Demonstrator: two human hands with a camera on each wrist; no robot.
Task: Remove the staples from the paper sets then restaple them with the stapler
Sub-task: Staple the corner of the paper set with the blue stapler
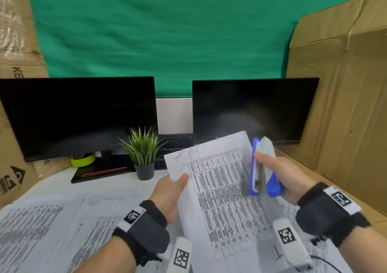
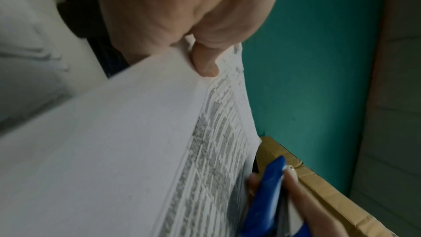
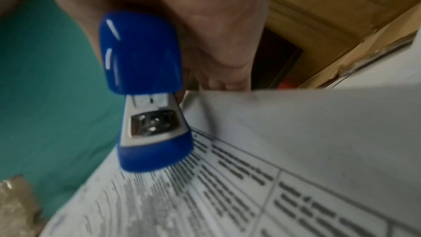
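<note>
A: Where is the paper set (image 1: pixel 219 187)?

B: Off the counter (image 1: pixel 62 191), at the middle of the head view. The left hand (image 1: pixel 169 193) pinches its left edge, thumb on top and fingers (image 2: pixel 205 60) curled beneath. Loose sheets (image 1: pixel 52 226) lie below, towards 8 o'clock.

A: And the stapler (image 1: pixel 262 168)?

B: At 3 o'clock of the sheets, just beside their right edge. The right hand (image 1: pixel 280 174) wraps it, nose towards 12, mouth facing the paper.

A: How will the paper handle?

B: Probably light, floppy, apt to fan apart. A pinch near the corner being stapled should keep the pages square. The stapler looks rigid, its plastic glossy.
</note>
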